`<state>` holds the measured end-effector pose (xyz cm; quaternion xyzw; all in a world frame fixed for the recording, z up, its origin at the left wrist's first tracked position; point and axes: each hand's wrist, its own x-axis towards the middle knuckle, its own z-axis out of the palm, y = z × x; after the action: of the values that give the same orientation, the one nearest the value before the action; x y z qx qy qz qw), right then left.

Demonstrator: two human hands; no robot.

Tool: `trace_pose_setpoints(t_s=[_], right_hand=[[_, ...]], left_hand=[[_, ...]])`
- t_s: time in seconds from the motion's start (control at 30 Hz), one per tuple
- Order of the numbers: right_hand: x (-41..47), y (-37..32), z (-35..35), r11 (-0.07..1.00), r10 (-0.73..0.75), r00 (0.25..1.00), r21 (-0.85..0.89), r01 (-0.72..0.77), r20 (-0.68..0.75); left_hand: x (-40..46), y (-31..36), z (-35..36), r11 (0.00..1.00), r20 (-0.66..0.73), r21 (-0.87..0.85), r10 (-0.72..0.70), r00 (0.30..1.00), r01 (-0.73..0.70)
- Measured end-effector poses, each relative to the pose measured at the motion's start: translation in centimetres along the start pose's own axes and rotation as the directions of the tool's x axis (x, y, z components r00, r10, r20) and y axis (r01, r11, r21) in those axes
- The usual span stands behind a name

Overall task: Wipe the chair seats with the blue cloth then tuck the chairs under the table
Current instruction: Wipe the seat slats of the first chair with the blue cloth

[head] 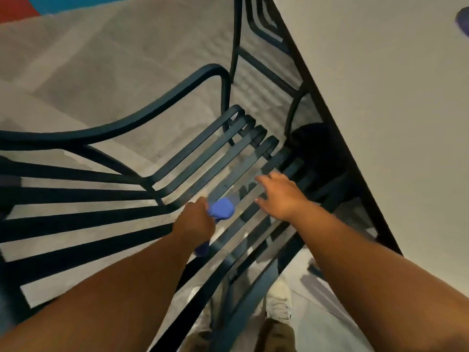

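Left hand (194, 221) grips blue cloth (220, 209) on chair seat (228, 171); right hand (279, 194) spread open.

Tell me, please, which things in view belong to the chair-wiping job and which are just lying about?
Part of the job:
blue cloth, bunched in the left hand
slatted chair seat
right hand, spread open over the slats
table

Just about:
second chair farther along the table
purple object at the table's edge
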<state>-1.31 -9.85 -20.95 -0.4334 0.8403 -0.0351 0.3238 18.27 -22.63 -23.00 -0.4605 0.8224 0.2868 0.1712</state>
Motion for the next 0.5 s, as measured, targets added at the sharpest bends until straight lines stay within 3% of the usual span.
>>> trace_pose_setpoints(t_s=[0.23, 0.4, 0.5], right_hand=[[9.2, 1.0, 3.5, 0.918, 0.032, 0.952, -0.385, 0.092, 0.304], [11.7, 2.4, 4.9, 0.804, 0.298, 0.841, -0.594, 0.034, 0.452], [12.7, 2.7, 5.0, 0.752, 0.316, 0.814, -0.652, 0.098, 0.488]], left_hand=[[4.0, -2.2, 6.0, 1.0, -0.027, 0.003, -0.001, 1.0, 0.001], [4.6, -2.4, 9.5, 0.96, 0.072, 0.038, 0.274, 0.959, -0.277], [4.6, -2.2, 11.1, 0.912, 0.104, 0.155, 0.368, 0.924, -0.381]])
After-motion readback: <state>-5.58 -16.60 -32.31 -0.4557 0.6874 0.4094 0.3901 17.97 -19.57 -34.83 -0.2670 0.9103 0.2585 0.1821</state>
